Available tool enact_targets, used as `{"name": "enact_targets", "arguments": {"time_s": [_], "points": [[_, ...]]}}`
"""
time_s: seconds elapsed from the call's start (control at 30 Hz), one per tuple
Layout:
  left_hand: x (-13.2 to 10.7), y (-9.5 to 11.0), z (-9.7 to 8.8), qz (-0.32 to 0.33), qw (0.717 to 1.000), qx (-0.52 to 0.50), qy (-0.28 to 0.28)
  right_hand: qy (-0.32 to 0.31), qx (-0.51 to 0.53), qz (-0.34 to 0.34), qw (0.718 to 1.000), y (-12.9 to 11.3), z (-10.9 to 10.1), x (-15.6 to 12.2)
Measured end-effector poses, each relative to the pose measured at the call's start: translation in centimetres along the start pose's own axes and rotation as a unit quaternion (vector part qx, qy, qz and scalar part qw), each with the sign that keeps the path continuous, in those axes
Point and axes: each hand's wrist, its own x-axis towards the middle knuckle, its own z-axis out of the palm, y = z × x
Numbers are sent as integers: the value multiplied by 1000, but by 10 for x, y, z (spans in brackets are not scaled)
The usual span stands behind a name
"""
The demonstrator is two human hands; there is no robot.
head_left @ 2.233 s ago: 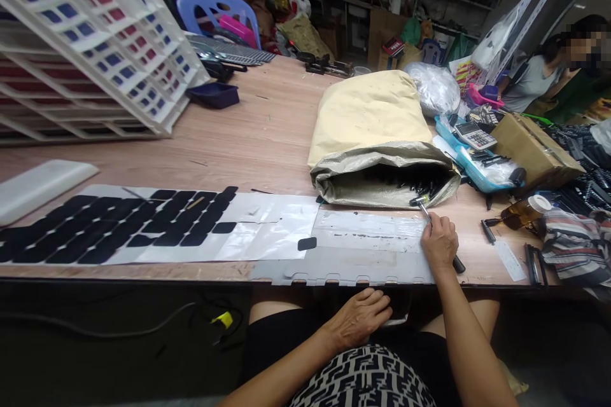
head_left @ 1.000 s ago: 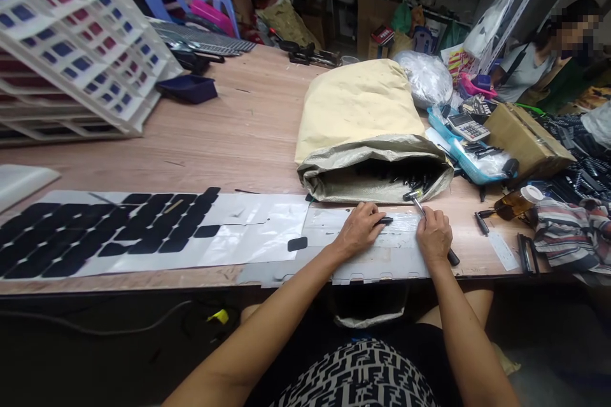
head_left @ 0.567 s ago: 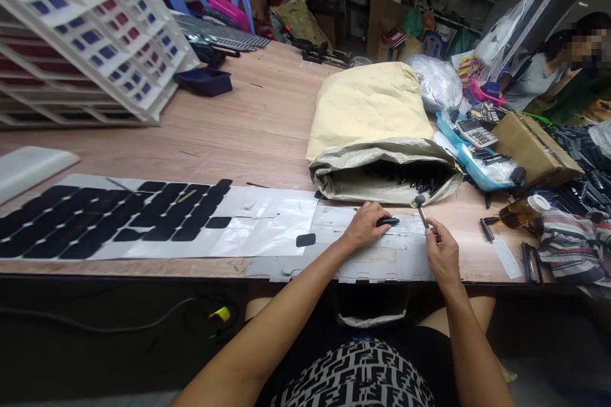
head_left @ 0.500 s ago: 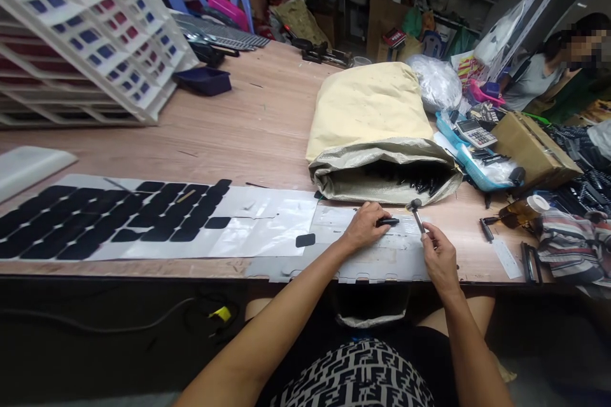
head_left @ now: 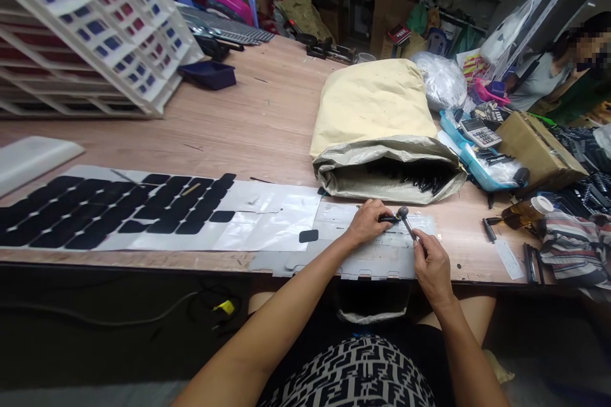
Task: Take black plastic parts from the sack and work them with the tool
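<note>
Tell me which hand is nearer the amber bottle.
Right. The right hand, gripping the hammer, is left of the amber bottle; the left hand, holding a black piece, is farther left.

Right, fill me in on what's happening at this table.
A person's left hand holds a black stick over a grey board. The right hand grips a hammer, its head right by the stick's end; contact is unclear. Beyond lies an open sack of black pieces; a white sheet with black patches lies to the left.
</note>
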Motion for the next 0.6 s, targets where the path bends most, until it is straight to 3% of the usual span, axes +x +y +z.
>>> {"name": "enact_targets", "arguments": {"time_s": [0.3, 0.5, 0.6], "points": [[-1, 4, -3, 2, 1000, 8, -2, 6, 16, -11, 1000, -10, 2, 1], [-1, 5, -4, -4, 1000, -9, 13, -34, 16, -15, 999, -11, 10, -2], [-1, 5, -5, -1, 1000, -22, 18, -16, 17, -7, 1000, -8, 8, 3]]}}
